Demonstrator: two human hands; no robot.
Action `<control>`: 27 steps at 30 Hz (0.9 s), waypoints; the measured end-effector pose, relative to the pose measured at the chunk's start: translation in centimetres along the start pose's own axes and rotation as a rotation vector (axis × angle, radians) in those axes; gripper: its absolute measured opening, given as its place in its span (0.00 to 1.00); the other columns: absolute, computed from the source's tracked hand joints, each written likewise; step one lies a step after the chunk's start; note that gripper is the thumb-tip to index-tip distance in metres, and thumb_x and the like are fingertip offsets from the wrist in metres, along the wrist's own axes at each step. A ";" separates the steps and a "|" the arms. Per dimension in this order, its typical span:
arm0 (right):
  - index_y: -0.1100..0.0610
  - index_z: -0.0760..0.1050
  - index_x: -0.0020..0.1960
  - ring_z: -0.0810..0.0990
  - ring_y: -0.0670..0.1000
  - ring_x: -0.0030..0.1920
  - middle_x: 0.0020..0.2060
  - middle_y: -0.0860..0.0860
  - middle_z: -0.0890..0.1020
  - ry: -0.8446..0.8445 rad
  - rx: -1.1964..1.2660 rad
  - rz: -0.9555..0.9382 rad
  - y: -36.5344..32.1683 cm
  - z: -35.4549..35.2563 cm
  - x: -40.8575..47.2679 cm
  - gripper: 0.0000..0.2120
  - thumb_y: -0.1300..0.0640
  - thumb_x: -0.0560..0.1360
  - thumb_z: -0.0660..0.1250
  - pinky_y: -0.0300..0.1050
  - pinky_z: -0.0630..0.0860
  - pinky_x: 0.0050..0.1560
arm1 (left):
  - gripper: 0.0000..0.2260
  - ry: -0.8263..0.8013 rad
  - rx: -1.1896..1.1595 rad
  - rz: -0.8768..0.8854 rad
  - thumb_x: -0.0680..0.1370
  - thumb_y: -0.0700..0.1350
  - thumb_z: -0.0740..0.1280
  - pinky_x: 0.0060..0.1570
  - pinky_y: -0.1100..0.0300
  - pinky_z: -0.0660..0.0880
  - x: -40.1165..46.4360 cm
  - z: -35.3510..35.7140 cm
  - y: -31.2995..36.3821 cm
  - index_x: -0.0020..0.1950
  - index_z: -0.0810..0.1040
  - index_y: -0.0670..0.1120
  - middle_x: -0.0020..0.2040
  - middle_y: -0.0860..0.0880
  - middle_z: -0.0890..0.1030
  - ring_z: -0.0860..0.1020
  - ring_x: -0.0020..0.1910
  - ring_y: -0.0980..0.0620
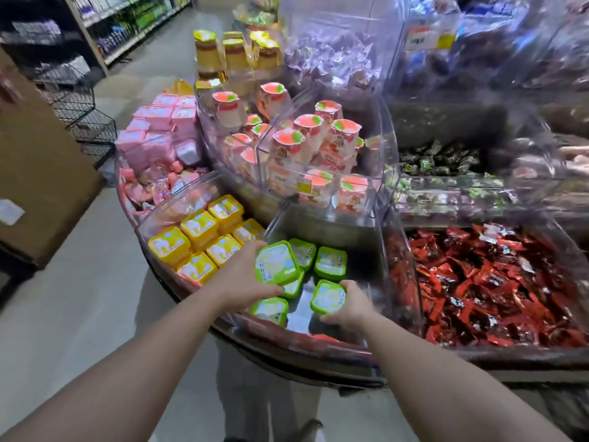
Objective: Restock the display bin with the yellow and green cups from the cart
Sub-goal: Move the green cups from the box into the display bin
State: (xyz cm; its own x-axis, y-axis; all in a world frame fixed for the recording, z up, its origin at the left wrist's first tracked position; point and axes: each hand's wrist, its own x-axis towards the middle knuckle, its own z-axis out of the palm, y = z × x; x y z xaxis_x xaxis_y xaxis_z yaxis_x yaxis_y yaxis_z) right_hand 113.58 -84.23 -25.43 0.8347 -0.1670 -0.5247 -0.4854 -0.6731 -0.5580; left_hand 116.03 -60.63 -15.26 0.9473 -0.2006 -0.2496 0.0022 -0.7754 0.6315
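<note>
My right grip [345,306] clasps one green cup [328,296] low in the display bin [322,229]; my left grip [247,275] holds another green cup [276,262] above a neighbour, which could topple. Beyond, yellow cups [199,226] sit stacked.

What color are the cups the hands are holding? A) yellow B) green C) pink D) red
B: the left hand grips a green cup and the right hand holds another green cup over the bin; the yellow cups sit untouched alongside.
</note>
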 end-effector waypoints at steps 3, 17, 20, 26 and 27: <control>0.55 0.52 0.76 0.75 0.57 0.63 0.65 0.56 0.73 -0.001 0.056 0.083 0.4 1.5 1.3 0.54 0.55 0.60 0.81 0.47 0.74 0.61 | 0.42 -0.026 0.003 0.019 0.65 0.53 0.77 0.58 0.59 0.69 1.2 -0.1 0.0 0.73 0.60 0.51 0.66 0.51 0.71 0.71 0.63 0.51; 0.55 0.56 0.70 0.79 0.55 0.55 0.57 0.55 0.78 0.070 0.245 0.110 -0.5 2.2 3.7 0.45 0.60 0.62 0.80 0.51 0.77 0.58 | 0.38 -0.083 -0.080 0.117 0.65 0.50 0.79 0.49 0.62 0.71 6.3 -1.6 1.5 0.70 0.64 0.51 0.56 0.54 0.76 0.76 0.53 0.55; 0.58 0.55 0.72 0.80 0.54 0.56 0.58 0.57 0.79 0.062 0.290 0.123 -0.9 2.1 3.6 0.46 0.62 0.63 0.79 0.52 0.77 0.59 | 0.38 -0.104 -0.067 0.129 0.65 0.50 0.79 0.47 0.64 0.69 6.4 -1.5 1.7 0.70 0.63 0.50 0.54 0.54 0.75 0.75 0.51 0.56; 0.58 0.64 0.71 0.76 0.55 0.62 0.63 0.56 0.76 0.213 0.152 0.107 -3.3 -0.5 2.0 0.34 0.53 0.70 0.74 0.41 0.70 0.56 | 0.39 -0.157 0.045 0.187 0.66 0.50 0.78 0.54 0.59 0.72 6.2 -0.7 2.5 0.72 0.62 0.49 0.63 0.50 0.73 0.73 0.57 0.52; 0.57 0.68 0.69 0.77 0.55 0.59 0.61 0.55 0.77 0.290 0.192 0.099 -4.1 -1.0 1.7 0.28 0.51 0.71 0.72 0.43 0.71 0.57 | 0.39 -0.172 0.061 0.196 0.66 0.50 0.77 0.53 0.59 0.72 6.3 -0.4 2.6 0.71 0.62 0.48 0.64 0.50 0.73 0.73 0.56 0.52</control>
State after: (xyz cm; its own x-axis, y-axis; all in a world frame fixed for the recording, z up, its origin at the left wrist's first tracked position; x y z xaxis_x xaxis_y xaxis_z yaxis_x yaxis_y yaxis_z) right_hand 117.25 -82.53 -23.41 0.8072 -0.4400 -0.3935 -0.5843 -0.5003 -0.6390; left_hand 122.12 -63.67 -14.93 0.8593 -0.4455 -0.2514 -0.2004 -0.7453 0.6359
